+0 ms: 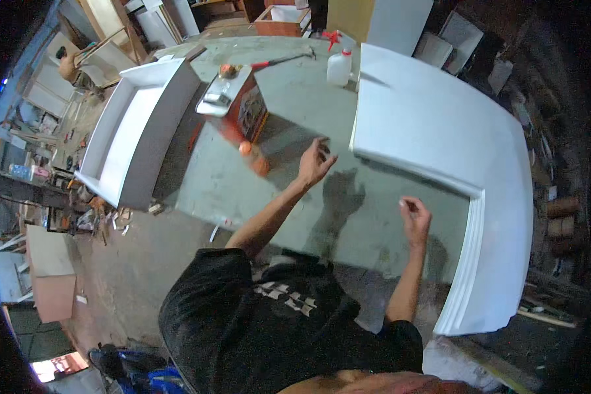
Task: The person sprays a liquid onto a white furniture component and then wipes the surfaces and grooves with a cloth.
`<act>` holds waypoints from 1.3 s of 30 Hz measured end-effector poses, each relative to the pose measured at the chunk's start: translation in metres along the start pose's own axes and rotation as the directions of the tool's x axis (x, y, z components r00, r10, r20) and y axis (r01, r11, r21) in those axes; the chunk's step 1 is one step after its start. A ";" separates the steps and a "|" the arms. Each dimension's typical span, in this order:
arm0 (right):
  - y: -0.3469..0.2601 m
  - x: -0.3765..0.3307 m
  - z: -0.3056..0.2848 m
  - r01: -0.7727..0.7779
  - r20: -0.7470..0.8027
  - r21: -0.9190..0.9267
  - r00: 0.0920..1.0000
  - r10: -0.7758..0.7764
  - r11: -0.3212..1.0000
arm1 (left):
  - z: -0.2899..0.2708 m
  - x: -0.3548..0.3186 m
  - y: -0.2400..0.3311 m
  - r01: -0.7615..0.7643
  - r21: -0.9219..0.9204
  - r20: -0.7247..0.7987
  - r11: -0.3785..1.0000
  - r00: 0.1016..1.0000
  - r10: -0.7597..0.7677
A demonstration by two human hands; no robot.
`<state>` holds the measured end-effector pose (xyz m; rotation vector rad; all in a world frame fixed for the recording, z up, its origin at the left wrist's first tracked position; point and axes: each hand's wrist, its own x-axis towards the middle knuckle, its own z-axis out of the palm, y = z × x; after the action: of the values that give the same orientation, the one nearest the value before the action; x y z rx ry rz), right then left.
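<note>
Over the grey-green tabletop [276, 98], my left hand [315, 163] is raised with its fingers apart and nothing in them. My right hand [415, 222] hovers near the inner corner of a large white L-shaped panel [440, 125], fingers curled toward the thumb; whether they pinch something small is hidden. Left of my left hand lies a small orange bottle [259, 163], somewhat blurred. Behind it stands a square orange and silver metal can [233, 108] with small items on top. Neither hand touches the panel, the bottle or the can.
A white open box [138, 125] stands at the left. Beyond the can lies a red-handled hammer [285, 61]; a white jug [339, 68] with a red cap stands beside the panel. Another person [75, 72] is at the far left. Scraps litter the floor.
</note>
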<state>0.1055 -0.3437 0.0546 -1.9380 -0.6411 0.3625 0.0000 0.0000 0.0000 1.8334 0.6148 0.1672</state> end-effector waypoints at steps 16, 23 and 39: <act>-0.127 0.538 0.365 0.256 0.484 -0.506 0.875 0.025 0.823 | -0.032 0.321 0.112 -0.315 0.427 -0.535 0.848 0.668 0.517; -0.089 0.592 0.400 0.154 0.379 -0.709 0.906 0.187 0.689 | -0.040 0.338 0.104 -0.434 0.360 -0.479 0.826 0.674 0.562; -0.099 0.124 0.094 0.127 -0.316 0.189 0.947 -0.063 0.974 | -0.081 0.383 0.117 -0.045 0.647 -0.441 0.761 0.792 0.422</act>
<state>0.1303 -0.1682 0.1061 -1.7094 -0.4695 0.0581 0.3322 0.2284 0.0656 2.5278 0.9095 0.8057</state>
